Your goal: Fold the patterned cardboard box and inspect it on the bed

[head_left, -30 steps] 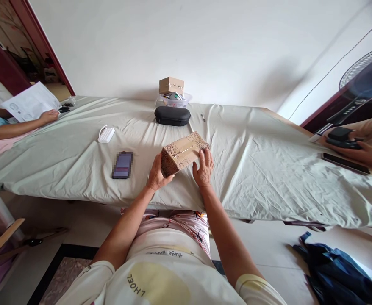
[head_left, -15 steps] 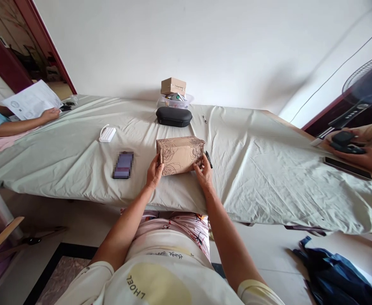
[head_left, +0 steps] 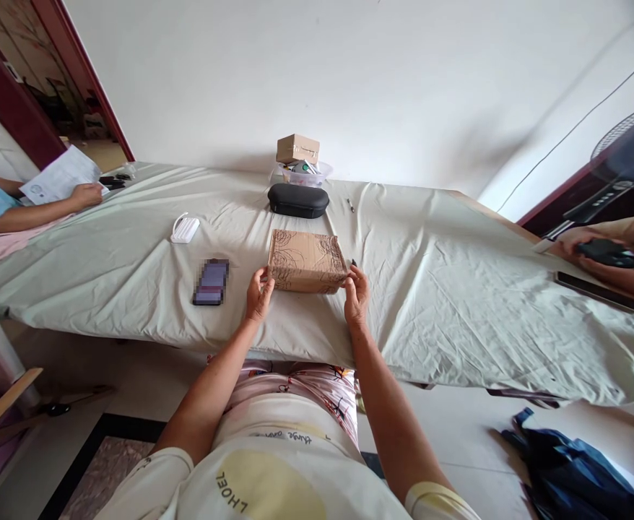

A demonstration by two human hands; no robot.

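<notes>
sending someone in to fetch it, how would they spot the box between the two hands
Start at the long cloth-covered table by the white wall. At the middle of its near side, a cardboard box is between the wearer's left hand and right hand. Dark looping line drawings mark it, unlike the plain carton and black case behind it.

Soft light on the wall (head_left: 360, 87), a hazy shadow above the far right corner of the desk (head_left: 436, 289), dimness beneath, picture edges visibly stretched
</notes>
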